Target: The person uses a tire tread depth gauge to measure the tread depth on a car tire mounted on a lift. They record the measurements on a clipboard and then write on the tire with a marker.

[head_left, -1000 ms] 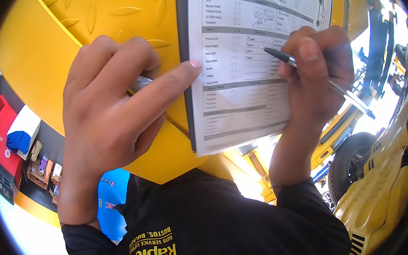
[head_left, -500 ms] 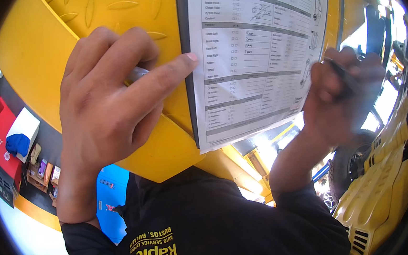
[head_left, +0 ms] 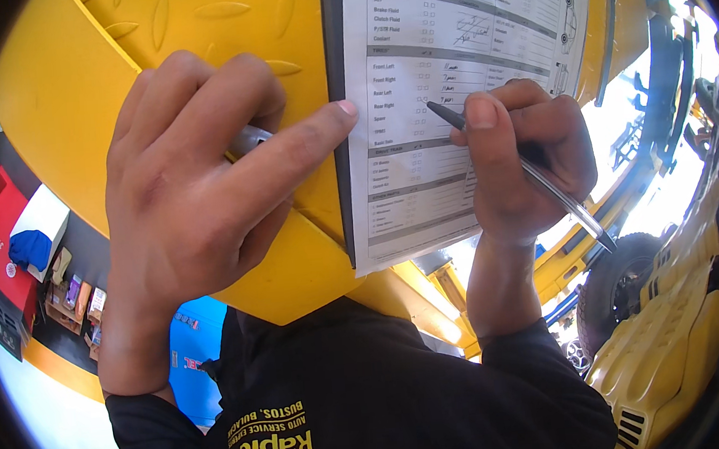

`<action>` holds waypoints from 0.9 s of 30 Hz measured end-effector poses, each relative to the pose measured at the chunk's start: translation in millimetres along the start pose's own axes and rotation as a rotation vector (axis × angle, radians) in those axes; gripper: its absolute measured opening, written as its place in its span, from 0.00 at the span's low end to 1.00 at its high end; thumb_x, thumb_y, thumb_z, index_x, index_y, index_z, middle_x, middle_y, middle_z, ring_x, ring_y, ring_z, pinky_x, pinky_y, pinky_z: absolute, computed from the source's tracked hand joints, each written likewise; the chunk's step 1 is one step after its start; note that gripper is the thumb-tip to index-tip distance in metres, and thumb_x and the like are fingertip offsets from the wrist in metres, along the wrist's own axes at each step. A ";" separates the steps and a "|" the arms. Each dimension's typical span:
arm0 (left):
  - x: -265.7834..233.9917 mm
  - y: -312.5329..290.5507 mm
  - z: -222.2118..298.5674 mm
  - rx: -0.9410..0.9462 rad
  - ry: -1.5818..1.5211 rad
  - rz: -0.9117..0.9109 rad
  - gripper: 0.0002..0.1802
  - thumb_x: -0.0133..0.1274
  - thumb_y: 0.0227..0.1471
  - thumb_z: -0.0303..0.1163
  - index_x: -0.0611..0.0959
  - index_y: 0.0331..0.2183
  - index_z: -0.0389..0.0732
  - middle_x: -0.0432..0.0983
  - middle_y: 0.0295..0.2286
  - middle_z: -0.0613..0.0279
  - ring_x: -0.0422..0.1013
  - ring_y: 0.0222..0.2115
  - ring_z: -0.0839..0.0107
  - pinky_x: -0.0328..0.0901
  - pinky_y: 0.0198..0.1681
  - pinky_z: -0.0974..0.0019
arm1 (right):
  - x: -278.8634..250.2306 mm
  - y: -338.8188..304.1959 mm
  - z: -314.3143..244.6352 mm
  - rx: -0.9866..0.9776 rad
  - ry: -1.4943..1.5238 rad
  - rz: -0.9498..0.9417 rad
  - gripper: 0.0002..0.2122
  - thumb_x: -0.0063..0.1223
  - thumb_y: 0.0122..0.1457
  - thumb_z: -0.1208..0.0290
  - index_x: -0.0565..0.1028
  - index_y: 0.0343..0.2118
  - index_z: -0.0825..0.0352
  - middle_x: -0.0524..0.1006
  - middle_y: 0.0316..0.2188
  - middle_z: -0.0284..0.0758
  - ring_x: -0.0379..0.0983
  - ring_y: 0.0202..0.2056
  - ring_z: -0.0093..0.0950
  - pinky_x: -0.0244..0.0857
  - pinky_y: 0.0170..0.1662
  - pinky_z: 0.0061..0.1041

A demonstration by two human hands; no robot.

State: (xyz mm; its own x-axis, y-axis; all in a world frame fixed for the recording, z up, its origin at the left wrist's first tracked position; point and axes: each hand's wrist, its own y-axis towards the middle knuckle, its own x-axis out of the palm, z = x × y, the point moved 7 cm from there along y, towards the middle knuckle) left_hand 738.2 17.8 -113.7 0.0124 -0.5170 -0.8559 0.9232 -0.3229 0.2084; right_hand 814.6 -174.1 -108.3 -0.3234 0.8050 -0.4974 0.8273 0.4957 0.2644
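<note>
A printed checklist form (head_left: 415,178) with handwritten entries lies on a dark clipboard (head_left: 344,175), whose left edge shows. My right hand (head_left: 531,148) grips a pen (head_left: 564,200) with a dark tip section and a silvery barrel. The pen's tip is at the small checkboxes in the middle of the form. Left of the clipboard is my left hand (head_left: 191,174), its index finger stretched so that the fingertip reaches the sheet's left edge. Its other fingers curl around a silvery object (head_left: 249,139), mostly hidden, whose kind I cannot make out.
Beneath the clipboard is a yellow surface (head_left: 226,32) with raised tread marks. To the right stand a tyre (head_left: 622,284) and ribbed yellow panels (head_left: 672,335). At the left are a red cabinet (head_left: 8,239), a blue cloth (head_left: 30,248) and shelves of small items (head_left: 74,302).
My right hand has moved left from beside the form onto it, bringing the pen's tip to the checkboxes. The form has shifted slightly right and down; my left hand has barely moved.
</note>
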 end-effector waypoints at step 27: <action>-1.6 -3.2 -3.9 0.014 0.004 0.036 0.26 0.55 0.43 0.18 0.87 0.44 0.52 0.72 0.28 0.63 0.65 0.29 0.68 0.62 0.30 0.67 | 7.0 0.3 3.1 0.088 0.058 0.079 0.11 0.63 0.58 0.76 0.68 0.27 0.66 0.79 0.21 0.40 0.72 0.19 0.18 0.63 0.29 0.14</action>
State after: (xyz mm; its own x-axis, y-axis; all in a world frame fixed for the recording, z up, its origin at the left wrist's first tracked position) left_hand 736.7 22.8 -114.9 0.0470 -0.5253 -0.8496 0.9168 -0.3150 0.2455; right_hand 814.0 -169.3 -114.2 -0.2791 0.8594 -0.4284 0.8875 0.4012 0.2266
